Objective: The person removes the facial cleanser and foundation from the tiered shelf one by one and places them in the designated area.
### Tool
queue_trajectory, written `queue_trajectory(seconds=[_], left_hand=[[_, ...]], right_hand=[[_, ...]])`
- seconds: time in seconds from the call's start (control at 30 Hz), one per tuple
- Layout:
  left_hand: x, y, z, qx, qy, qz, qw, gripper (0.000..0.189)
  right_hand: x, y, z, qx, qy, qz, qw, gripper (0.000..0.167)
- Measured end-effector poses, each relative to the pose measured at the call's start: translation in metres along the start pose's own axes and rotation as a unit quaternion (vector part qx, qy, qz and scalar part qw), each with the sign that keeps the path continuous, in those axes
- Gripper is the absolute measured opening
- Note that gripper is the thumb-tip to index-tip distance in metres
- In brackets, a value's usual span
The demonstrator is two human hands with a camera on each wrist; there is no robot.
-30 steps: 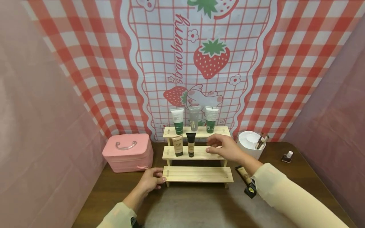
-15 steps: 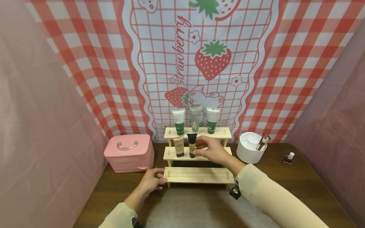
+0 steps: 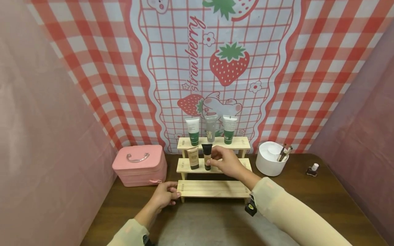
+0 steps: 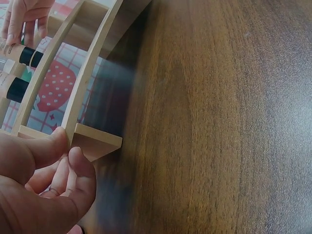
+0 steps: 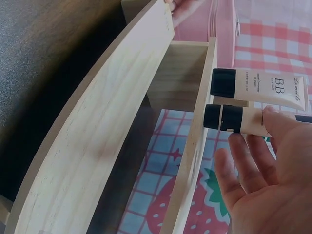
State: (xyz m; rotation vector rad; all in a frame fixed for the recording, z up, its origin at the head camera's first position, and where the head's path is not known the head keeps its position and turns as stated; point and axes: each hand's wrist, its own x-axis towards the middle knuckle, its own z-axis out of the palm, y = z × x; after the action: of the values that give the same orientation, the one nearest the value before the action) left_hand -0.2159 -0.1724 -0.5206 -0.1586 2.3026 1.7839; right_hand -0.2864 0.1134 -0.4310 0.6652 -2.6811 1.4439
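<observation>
Head view: your R grip (image 3: 228,163) pinches a slim black-and-beige tube (image 3: 207,155), upright on its black cap (image 5: 222,118) on the middle tier of the wooden rack (image 3: 212,189), just R of the BB tube (image 3: 193,158); your L grip (image 3: 163,197) holds the rack's bottom tier at its L end. Tube's prob. light, w/ soft walls and a smooth, poss. slippery skin. Best hold: approx. mid-body, above the stiffer cap, w/ min. squeeze, as its narrow base could tip easily.

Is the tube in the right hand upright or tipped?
Upright: the tube stands cap-down on the middle shelf, pinched by the right hand.
</observation>
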Motion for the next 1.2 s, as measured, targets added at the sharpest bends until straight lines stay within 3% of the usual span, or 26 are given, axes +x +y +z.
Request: queue_trajectory(seconds=[0.3,0.47,0.6,0.93,1.2], left_hand=[[0.004,0.002,0.004,-0.003,-0.007,-0.002,1.0000,0.050],[0.006,0.002,0.006,0.000,-0.015,-0.004,0.9999,0.051],[0.007,0.003,0.007,0.000,-0.016,-0.004,0.9999,0.051],[0.009,0.005,0.011,0.005,-0.019,-0.001,0.9998,0.049],[0.002,0.000,0.002,0.007,0.000,0.000,1.0000,0.049]], right_hand=[[-0.008,0.001,-0.016,-0.003,-0.001,-0.007,1.0000,0.026],[-0.026,0.001,-0.046,0.010,0.011,-0.011,0.9998,0.039],[-0.045,0.011,-0.076,-0.010,0.022,-0.007,0.9997,0.042],[-0.117,0.067,-0.142,-0.076,0.057,0.056,0.9938,0.035],[-0.152,0.121,-0.150,-0.090,0.042,0.053,0.9937,0.025]])
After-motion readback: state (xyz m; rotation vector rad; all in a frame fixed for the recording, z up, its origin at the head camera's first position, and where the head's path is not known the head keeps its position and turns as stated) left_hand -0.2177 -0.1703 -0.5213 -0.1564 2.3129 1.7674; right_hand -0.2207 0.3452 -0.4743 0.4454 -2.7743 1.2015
